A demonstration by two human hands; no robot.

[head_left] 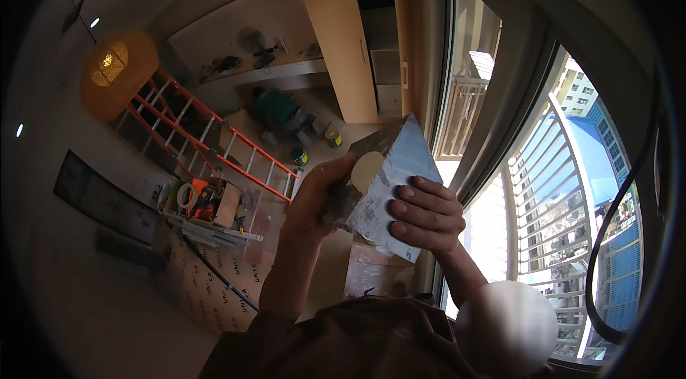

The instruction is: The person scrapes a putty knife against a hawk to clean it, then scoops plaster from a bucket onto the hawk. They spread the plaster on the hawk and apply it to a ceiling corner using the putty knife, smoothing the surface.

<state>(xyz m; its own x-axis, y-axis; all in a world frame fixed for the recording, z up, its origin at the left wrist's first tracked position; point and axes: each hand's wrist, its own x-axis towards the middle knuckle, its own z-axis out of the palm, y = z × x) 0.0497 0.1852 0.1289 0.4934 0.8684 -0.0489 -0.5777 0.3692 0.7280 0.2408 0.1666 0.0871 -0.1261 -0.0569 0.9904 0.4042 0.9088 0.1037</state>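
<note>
In front of my chest, my left hand [309, 197] grips a dark flat scraper plate [373, 140] with its fingers wrapped round the edge. A rounded dab of cream putty [366, 170] sits on that plate. My right hand [429, 216] holds a wide, pale metal scraper blade [409, 157], its fingers pressed over the face. This blade is tilted and overlaps the dark plate, with smears of putty along the side facing my left hand. The handles of both tools are hidden.
An orange ladder [214, 137] leans at the left below a hanging lamp [118, 72]. Tools fill a box [227, 206] near printed floor paper [214, 293]. A person in green [275, 106] crouches beyond two cans. Right are windows and a white railing [550, 157]; a blurred white round thing [507, 325] is close.
</note>
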